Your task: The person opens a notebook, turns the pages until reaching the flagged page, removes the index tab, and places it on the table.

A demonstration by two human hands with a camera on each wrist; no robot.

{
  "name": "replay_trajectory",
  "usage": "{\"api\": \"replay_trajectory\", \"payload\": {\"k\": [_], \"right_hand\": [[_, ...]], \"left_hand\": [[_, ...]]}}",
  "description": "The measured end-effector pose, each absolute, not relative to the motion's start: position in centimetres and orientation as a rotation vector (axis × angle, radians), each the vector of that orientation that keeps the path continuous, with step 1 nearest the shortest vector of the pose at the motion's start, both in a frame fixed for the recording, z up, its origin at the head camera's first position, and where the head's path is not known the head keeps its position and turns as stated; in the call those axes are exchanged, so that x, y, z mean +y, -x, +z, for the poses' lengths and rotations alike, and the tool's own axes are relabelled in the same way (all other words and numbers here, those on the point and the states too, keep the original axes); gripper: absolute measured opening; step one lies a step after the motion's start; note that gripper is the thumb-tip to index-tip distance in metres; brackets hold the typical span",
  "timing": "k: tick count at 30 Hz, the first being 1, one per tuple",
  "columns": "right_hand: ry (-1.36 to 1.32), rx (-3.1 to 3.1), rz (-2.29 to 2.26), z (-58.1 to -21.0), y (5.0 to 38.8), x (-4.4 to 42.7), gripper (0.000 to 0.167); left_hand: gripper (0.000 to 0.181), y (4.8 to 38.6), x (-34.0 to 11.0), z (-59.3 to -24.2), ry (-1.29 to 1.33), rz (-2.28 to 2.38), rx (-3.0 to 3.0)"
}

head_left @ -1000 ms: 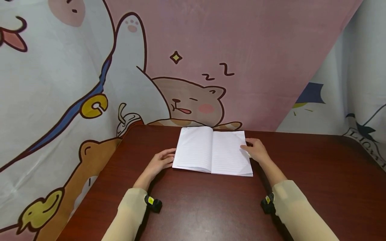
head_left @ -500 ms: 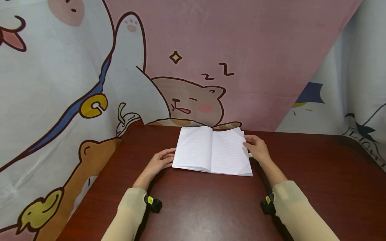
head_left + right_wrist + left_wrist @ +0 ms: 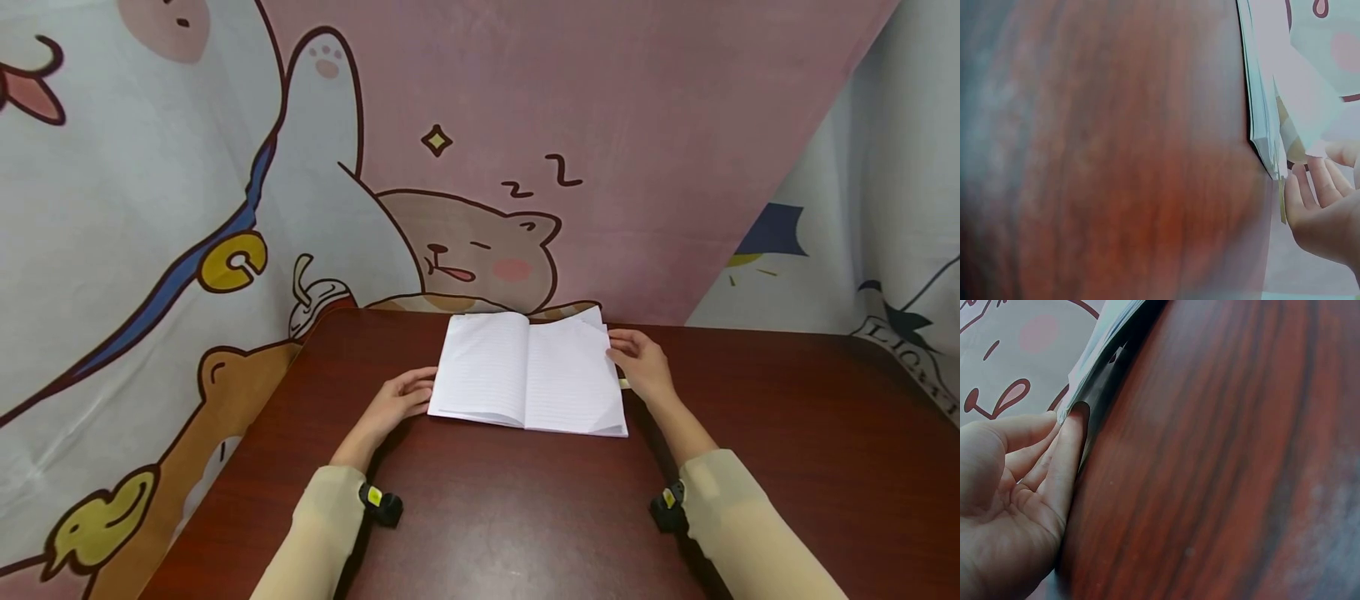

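Note:
An open notebook with lined white pages lies near the table's far edge. My left hand holds its left edge; in the left wrist view, the thumb is on top and a fingertip sits under the edge. At the right side, my right hand pinches the outer edge of a single page. That page is raised, its top corner standing above the sheets below, as the right wrist view shows too. A pale yellow strip sticks out from the notebook's right edge beneath the right hand.
The notebook rests on a dark red-brown wooden table. Behind it hangs a cloth printed with cartoon animals, close to the far edge. Each wrist wears a small black camera.
My right hand has shifted slightly up and outward, and the right page's top corner has risen with it. More of the yellow strip shows. The left hand stays in place.

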State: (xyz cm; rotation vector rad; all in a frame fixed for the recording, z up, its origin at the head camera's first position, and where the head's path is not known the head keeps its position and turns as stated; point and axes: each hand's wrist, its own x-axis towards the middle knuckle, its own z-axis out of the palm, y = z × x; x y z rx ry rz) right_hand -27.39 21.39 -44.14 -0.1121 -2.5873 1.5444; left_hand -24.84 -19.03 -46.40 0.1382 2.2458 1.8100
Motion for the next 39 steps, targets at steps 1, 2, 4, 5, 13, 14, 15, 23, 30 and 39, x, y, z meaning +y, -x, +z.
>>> {"api": "replay_trajectory", "payload": {"k": [1, 2, 4, 5, 13, 14, 15, 23, 30, 39], "right_hand": [[0.112, -2.584, 1.550, -44.1, 27.4, 21.4, 0.039], [0.111, -2.584, 1.552, -44.1, 27.3, 21.4, 0.039], [0.107, -2.579, 1.558, -44.1, 27.3, 21.4, 0.040], [0.100, -2.576, 1.562, -44.1, 27.3, 21.4, 0.040], [0.044, -2.542, 1.601, -43.8, 27.0, 21.1, 0.041], [0.038, -2.530, 1.611, -43.8, 26.9, 21.0, 0.041], [0.033, -2.517, 1.623, -43.7, 26.8, 21.0, 0.041], [0.036, -2.392, 1.797, -43.5, 26.6, 20.4, 0.041], [0.089, -2.376, 1.864, -43.4, 26.4, 20.2, 0.042], [0.109, -2.350, 1.980, -43.3, 26.1, 19.8, 0.042]], "left_hand": [[0.045, 24.9, -19.0, -46.4, -0.134, 1.811, 2.245], [0.045, 24.9, -19.0, -46.4, -0.134, 1.810, 2.248], [0.045, 24.9, -19.0, -46.4, -0.129, 1.810, 2.251], [0.045, 24.9, -18.9, -46.4, -0.122, 1.812, 2.253], [0.044, 24.9, -19.0, -46.5, -0.107, 1.805, 2.263], [0.044, 24.9, -19.0, -46.5, -0.102, 1.807, 2.263], [0.044, 24.9, -19.0, -46.4, -0.103, 1.806, 2.263], [0.045, 24.9, -18.9, -46.4, -0.116, 1.804, 2.254], [0.045, 24.9, -18.9, -46.3, -0.134, 1.820, 2.240], [0.045, 24.8, -18.9, -46.5, -0.154, 1.846, 2.245]]}}
